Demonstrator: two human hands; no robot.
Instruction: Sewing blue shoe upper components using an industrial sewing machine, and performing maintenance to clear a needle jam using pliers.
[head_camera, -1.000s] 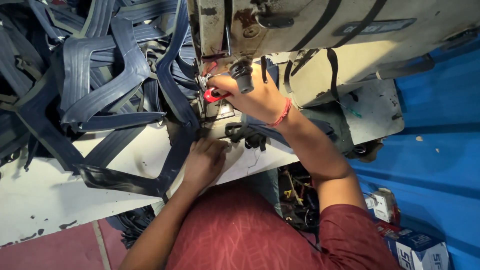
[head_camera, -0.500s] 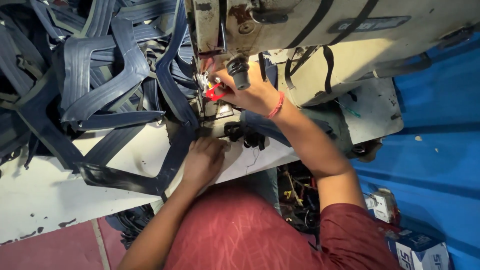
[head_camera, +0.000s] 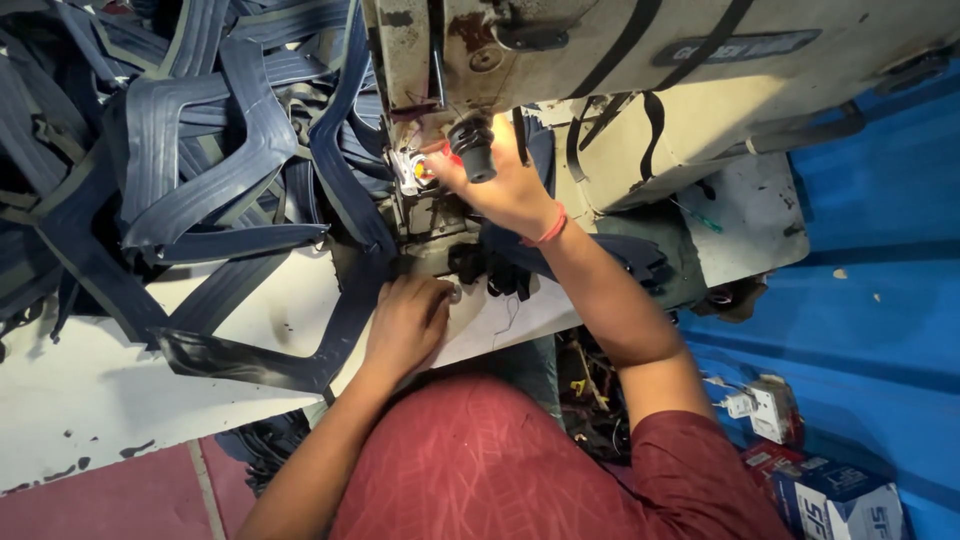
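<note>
A worn cream-coloured industrial sewing machine with rust stains fills the far right of the scene, its long body running out to the right above a white, paint-chipped work table. A big tangled heap of dark navy fabric straps covers the far left of the table and spills toward the machine's needle end. One long dark navy strap leads from the near left table edge up and under the needle area. To the right lies a blue floor, with a blue and white cardboard box in the near right corner and a small white plug adaptor just beyond it. A person in a dark red shirt sits at the near edge.

The right hand, with a red thread band on its wrist, reaches to the needle end of the machine. Its fingers are curled closed around a small red-handled tool, pinched at the fingertips beside a small white part of the machine; what kind of tool it is cannot be told. A black ribbed knob stands just in front of this hand's knuckles.

The left hand lies palm down, nearer and to the left, with fingers bent, pressing the long strap flat on the table just before the machine's dark base. It grips nothing; it only bears down on the strap.
</note>
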